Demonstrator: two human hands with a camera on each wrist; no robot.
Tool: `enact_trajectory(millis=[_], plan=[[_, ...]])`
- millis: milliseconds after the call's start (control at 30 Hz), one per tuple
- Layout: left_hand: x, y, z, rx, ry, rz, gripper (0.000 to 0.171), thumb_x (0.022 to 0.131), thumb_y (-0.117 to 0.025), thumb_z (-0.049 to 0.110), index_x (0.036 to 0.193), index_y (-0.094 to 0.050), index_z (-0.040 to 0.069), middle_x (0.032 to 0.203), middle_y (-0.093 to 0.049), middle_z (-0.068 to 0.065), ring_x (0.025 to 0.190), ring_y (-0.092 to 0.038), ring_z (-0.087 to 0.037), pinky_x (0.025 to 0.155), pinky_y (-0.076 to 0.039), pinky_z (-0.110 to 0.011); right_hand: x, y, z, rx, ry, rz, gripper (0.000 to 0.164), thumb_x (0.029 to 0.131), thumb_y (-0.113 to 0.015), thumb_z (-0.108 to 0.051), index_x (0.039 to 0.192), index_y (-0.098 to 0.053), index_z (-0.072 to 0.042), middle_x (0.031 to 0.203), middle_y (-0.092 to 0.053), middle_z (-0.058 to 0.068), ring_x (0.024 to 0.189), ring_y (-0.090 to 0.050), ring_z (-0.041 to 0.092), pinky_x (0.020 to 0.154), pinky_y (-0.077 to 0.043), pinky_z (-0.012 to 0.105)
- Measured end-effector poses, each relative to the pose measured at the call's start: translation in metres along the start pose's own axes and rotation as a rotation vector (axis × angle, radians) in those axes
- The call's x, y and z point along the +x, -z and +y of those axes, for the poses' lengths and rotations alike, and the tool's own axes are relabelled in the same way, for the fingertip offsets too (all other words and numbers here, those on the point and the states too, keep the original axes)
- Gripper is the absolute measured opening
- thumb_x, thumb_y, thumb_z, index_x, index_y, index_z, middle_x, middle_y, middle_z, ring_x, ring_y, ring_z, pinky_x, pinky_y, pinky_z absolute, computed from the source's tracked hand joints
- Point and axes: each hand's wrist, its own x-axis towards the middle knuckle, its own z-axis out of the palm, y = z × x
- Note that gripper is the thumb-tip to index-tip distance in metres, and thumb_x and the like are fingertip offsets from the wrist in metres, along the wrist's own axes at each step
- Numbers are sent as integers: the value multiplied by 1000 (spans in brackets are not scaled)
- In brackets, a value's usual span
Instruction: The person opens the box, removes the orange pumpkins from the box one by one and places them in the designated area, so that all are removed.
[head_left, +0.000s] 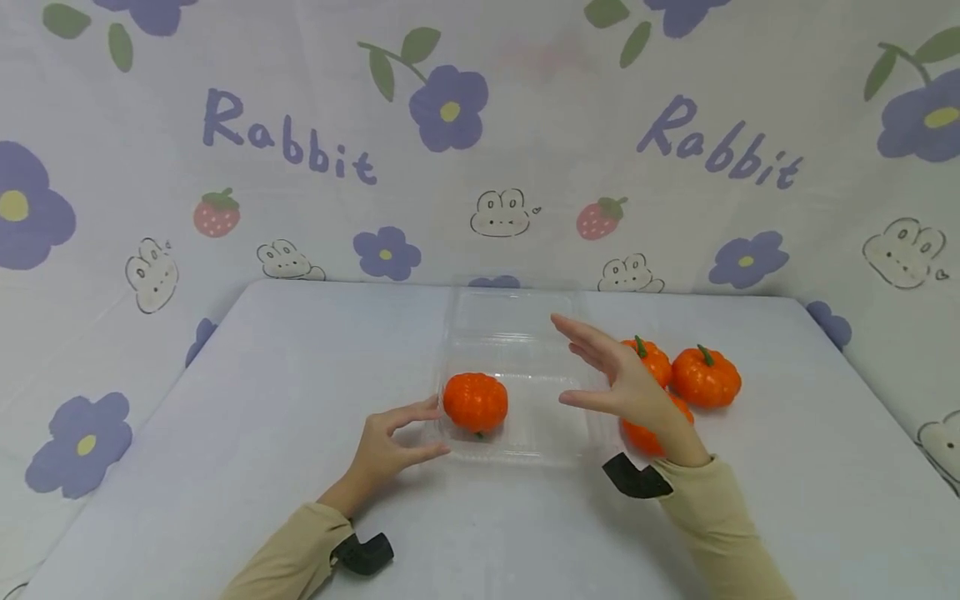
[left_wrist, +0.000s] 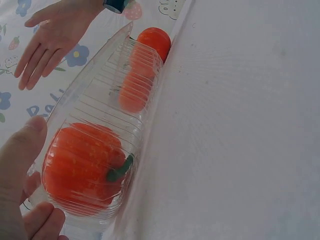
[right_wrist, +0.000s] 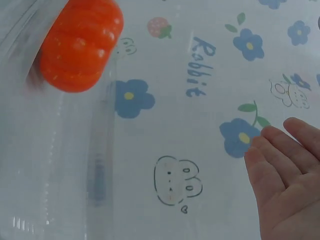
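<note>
A clear plastic clamshell box (head_left: 517, 457) sits on the table with its lid (head_left: 517, 312) folded back. One small orange pumpkin (head_left: 476, 403) lies in its front left part, green stem toward the person. At the box's left front corner is the left hand (head_left: 390, 437), fingertips at the side wall and thumb by the front edge. In the left wrist view the pumpkin (left_wrist: 82, 167) shows through the ribbed wall. Above the box's right side, the right hand (head_left: 622, 379) holds nothing, its fingers extended and thumb spread apart.
Three more pumpkins, one of them fully visible (head_left: 707, 377), stand right of the box. The right hand and forearm partly cover the other two. A printed cloth (head_left: 502, 167) hangs behind the white table (head_left: 300, 358). Both wrists carry black bands.
</note>
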Motion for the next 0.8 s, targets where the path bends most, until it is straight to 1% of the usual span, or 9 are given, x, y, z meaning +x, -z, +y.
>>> enact_trajectory(millis=[200, 333, 433, 600, 733, 800], plan=[[1, 2, 4, -5, 38, -5, 37, 60, -78, -7, 94, -63, -13, 107, -57, -26, 102, -53, -38, 90, -41, -40, 18, -17, 0, 39, 58, -52, 75, 70, -70, 10, 134, -32, 7, 139, -32, 18, 126, -29, 26, 100, -29, 35], [1, 2, 4, -7, 41, -8, 37, 60, -78, -7, 93, -63, -13, 107, -56, -27, 101, -53, -38, 89, -42, -40, 25, -25, -4, 48, 52, -75, 75, 70, -71, 10, 134, -32, 8, 139, -32, 17, 126, -30, 24, 100, -29, 35], [1, 2, 3, 0, 23, -6, 37, 60, -78, -7, 93, -62, -12, 107, -57, -27, 100, -54, -38, 89, -42, -38, 26, -30, -12, 49, 31, -79, 75, 69, -70, 12, 133, -32, 9, 139, -32, 18, 126, -30, 25, 100, -29, 36], [1, 1, 0, -5, -26, -1, 38, 60, -77, -10, 94, -62, -13, 106, -56, -29, 100, -53, -41, 89, -42, -39, 27, -38, -24, 16, 17, -91, 71, 68, -69, 15, 130, -33, 14, 135, -33, 25, 124, -31, 32, 98, -31, 41], [1, 0, -1, -13, -55, 2, 38, 59, -76, -12, 94, -62, -13, 105, -55, -31, 99, -53, -43, 89, -41, -41, 27, -48, -23, -27, 0, -110, 68, 69, -70, 10, 128, -36, 14, 133, -36, 25, 123, -34, 31, 98, -32, 41], [1, 0, -1, -1, -63, 5, 39, 57, -78, -11, 93, -62, -13, 104, -56, -31, 98, -53, -42, 88, -42, -40, 28, -54, -20, -41, -6, -124, 67, 70, -71, 8, 127, -38, 13, 133, -38, 24, 122, -36, 31, 98, -32, 41]])
